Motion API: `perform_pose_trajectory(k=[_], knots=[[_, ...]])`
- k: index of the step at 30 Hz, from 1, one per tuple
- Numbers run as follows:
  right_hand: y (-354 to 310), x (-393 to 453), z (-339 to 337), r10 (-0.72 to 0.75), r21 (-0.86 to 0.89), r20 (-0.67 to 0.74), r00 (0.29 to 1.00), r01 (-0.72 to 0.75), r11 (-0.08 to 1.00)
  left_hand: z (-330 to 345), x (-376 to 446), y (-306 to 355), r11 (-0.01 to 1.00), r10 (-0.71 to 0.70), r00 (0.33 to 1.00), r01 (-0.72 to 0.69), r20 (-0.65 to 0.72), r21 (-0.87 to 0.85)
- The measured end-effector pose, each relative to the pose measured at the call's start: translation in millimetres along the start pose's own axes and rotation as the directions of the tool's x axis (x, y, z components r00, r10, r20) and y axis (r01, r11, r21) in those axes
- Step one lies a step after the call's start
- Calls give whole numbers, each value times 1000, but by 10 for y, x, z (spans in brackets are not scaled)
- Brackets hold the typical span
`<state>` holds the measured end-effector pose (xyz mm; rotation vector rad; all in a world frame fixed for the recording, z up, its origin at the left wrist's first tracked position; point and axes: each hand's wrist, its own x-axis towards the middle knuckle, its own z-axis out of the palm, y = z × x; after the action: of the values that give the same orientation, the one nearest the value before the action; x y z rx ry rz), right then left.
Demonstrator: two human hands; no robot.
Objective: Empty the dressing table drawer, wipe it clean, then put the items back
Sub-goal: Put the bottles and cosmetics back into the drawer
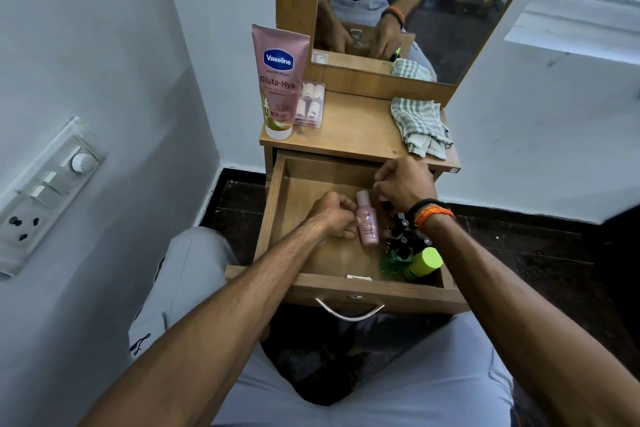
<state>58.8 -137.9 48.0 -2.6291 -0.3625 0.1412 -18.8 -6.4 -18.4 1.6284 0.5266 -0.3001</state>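
Observation:
The wooden drawer (277, 204) of the dressing table is pulled out over my lap. A small pink bottle (367, 224) lies in its middle, and my left hand (334, 217) grips its left side. My right hand (403, 184) is in the drawer's far right part, fingers curled, above several small dark bottles (401, 230); what it holds is hidden. A green bottle with a lime cap (424, 263) lies in the drawer's front right corner. On the tabletop stand a pink Vaseline tube (278, 80) and a clear pack of small tubes (310, 104).
A checked cloth (420, 126) lies crumpled on the tabletop's right end. The mirror (415, 3) rises behind the table. A switch panel (45, 191) is on the left wall. Dark floor surrounds the table, and my knees sit under the drawer's metal handle (349, 310).

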Motion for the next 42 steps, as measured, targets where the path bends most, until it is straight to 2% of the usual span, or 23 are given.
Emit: perform_pose_trajectory(k=[5, 8, 13, 26, 29, 33, 35, 38, 40, 42], knots=[[146, -155, -263, 3, 186, -76, 997, 12, 982, 140, 62, 40, 985, 33, 990, -10, -135, 173], [203, -190, -343, -16, 204, -121, 993, 40, 978, 192, 137, 51, 951, 63, 979, 0, -196, 308], [265, -225, -388, -26, 216, -138, 990, 55, 975, 244, 236, 82, 941, 83, 964, 8, -253, 339], [250, -210, -316, -21, 243, -109, 994, 47, 969, 231, 251, 112, 958, 114, 953, -30, -281, 287], [148, -192, -280, -45, 266, -123, 991, 77, 961, 86, 127, 100, 974, 154, 947, -98, -280, 204], [-194, -158, -224, -136, 320, -144, 980, 176, 931, -144, -178, 137, 982, 168, 929, -186, -329, -22], [-440, -127, -194, -199, 351, -163, 966, 245, 904, -293, -361, 212, 967, 198, 885, -247, -422, -63], [-774, -60, -126, -243, 413, -165, 956, 291, 863, -545, -575, 404, 936, 270, 720, -352, -639, -1], [-949, -6, -64, -251, 444, -143, 957, 288, 848, -729, -628, 563, 910, 294, 611, -414, -735, 20], [-1076, 71, 23, -242, 494, -115, 963, 267, 828, -911, -626, 701, 894, 267, 543, -449, -796, -6]])
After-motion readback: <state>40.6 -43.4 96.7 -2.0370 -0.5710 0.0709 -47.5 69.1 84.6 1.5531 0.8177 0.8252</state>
